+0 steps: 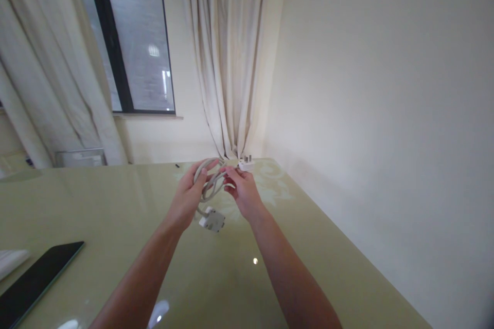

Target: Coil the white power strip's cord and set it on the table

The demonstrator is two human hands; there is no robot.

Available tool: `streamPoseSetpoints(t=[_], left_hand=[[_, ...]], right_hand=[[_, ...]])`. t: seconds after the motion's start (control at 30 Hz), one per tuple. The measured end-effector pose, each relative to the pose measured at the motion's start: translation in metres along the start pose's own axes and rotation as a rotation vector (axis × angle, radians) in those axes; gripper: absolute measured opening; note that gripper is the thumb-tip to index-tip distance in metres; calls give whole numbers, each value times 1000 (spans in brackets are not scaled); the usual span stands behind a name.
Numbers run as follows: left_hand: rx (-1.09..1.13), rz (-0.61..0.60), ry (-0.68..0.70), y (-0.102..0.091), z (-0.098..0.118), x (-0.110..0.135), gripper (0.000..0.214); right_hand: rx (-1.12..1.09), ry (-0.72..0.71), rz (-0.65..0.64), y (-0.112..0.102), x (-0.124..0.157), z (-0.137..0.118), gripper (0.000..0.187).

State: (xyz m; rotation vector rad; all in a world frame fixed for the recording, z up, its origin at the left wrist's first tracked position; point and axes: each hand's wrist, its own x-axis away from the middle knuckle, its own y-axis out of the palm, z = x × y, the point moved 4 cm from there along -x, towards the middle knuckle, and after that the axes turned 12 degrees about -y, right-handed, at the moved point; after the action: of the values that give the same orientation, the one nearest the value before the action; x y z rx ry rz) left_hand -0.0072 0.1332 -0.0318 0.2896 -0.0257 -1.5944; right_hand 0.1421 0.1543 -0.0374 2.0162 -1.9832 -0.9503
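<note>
Both my hands hold a coiled white power cable [210, 185] above the glossy green table [216, 277]. My left hand [189, 193] is closed round the loops of the coil. My right hand [241, 190] pinches the cable near its white three-pin plug [246, 164], which sticks up just past my fingers. A small white socket block [212, 219] hangs from the cable's other end below my left hand, close to the table top.
A dark tablet [36, 280] lies at the table's near left, with a white object [11, 261] beside it. Cream curtains [227, 56] and a window [131, 36] stand behind the table. A plain wall [386, 113] runs along the right edge.
</note>
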Motion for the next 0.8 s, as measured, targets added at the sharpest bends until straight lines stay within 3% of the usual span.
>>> streamPoseSetpoints(t=[0.17, 0.3, 0.53, 0.67, 0.8], left_hand=[[4, 84, 3, -7, 6, 2, 50], [-5, 47, 24, -4, 7, 4, 49], [-53, 23, 65, 4, 2, 4, 51], [-164, 53, 108, 3, 10, 6, 53], [-304, -2, 150, 0, 17, 5, 52]], right_hand=[[-90, 161, 233, -2, 2, 18, 22], [11, 60, 364, -17, -3, 18, 47], [142, 30, 166, 6, 12, 33, 66], [133, 56, 47, 16, 20, 40, 64], [43, 26, -7, 18, 18, 42, 55]])
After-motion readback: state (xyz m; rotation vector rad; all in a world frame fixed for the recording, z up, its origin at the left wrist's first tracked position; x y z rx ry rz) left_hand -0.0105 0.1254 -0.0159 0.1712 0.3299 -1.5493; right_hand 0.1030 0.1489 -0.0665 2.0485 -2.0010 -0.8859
